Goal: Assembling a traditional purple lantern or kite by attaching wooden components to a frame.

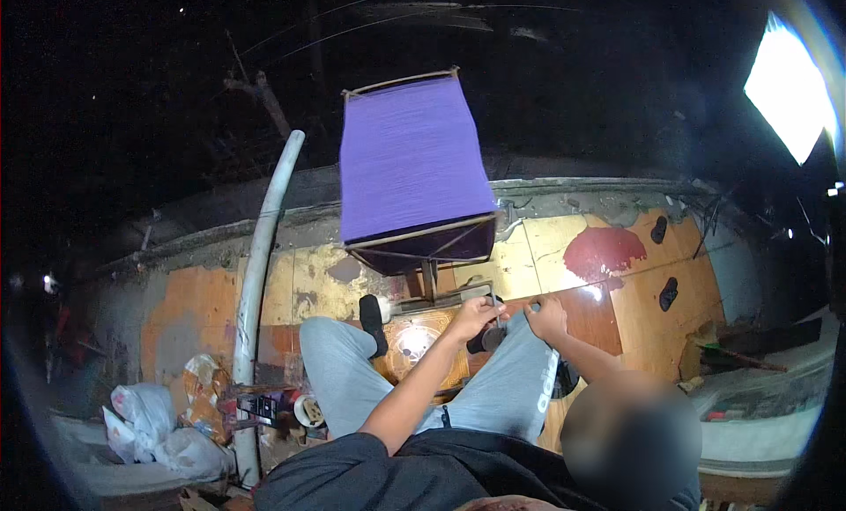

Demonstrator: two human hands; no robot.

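Note:
My left hand (477,318) is closed around a thin grey rod (495,301), held upright above my right thigh. At the lower end of the rod is a dark round piece (495,337). Just to the right, my right hand (546,319) has its fingers bent together near my right knee; what they pinch, if anything, is too small to see. Beyond both hands rises a large frame reel (421,232) of wooden sticks, wrapped in a broad sheet of purple thread (414,159). A wooden post (429,280) carries the reel from below.
A pale pole (264,229) stands left of my legs, beside plastic bags (150,414) and clutter. Between my feet lies a patterned yellow board (414,344). Dark sandals (669,293) rest on the patched floor sheet (573,255) at right. A bright lamp (790,92) shines at upper right.

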